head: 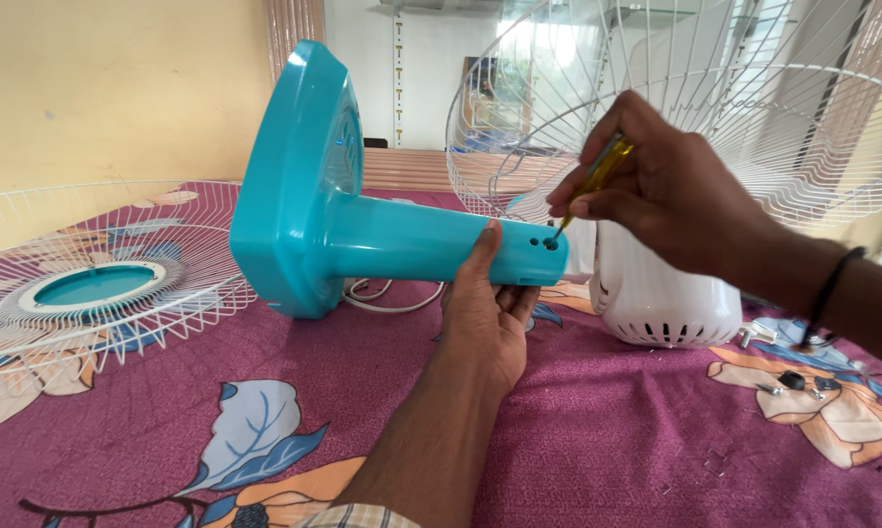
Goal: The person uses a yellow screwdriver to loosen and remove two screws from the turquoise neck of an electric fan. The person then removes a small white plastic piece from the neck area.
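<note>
Nearest my camera is my left forearm, rising from the bottom centre of the frame to my left hand [485, 313], which cups the teal fan stand [363, 230] from beneath, thumb laid up its side, so that hand is closed around the column near its free end. The stand lies on its side across the middle of the picture: its long axis runs almost level, left to right, with the broad square base tipped up at the upper left and the open column end pointing right. My right hand [671, 186] comes in from the right edge, fingers pinched narrow on a yellow-handled screwdriver [597, 176]. The tool slants down and left, its tip at the small screw holes [549, 242] on the column end, just below and left of that hand, so the right hand is the working one here. Behind the holes sits the white motor housing [666, 293] with its white wire guard [754, 108] at upper right. A second guard [89, 284] lies flat at left on the purple floral cloth [607, 440].
</note>
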